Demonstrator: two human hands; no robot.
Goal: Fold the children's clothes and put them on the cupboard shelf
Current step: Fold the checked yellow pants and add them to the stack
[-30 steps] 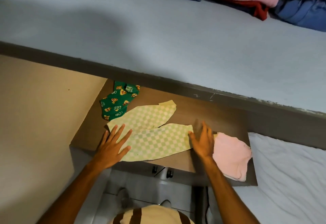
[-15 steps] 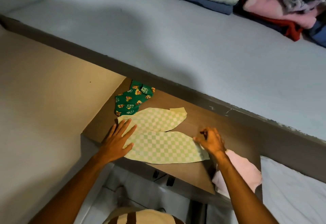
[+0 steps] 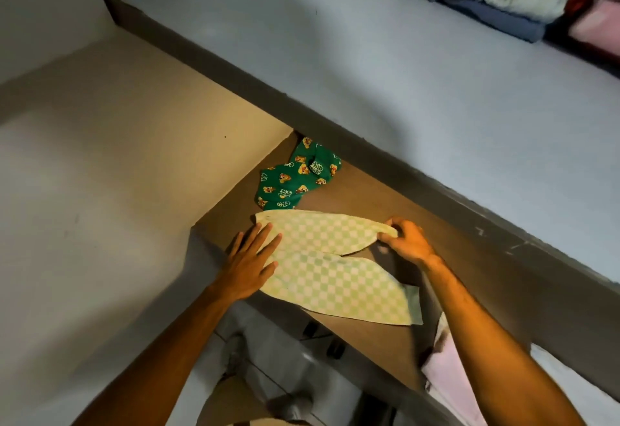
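Both hands on checked trousers [image 3: 330, 259]: my left hand [image 3: 250, 258] lies flat, fingers spread, pinning the waist, while my right hand [image 3: 407, 241] pinches the far leg's cuff, probably to fold it.

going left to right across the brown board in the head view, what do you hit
left hand flat on the checked fabric → green printed garment → right hand pinching the checked trousers' upper leg end → pink cloth at the board's right edge
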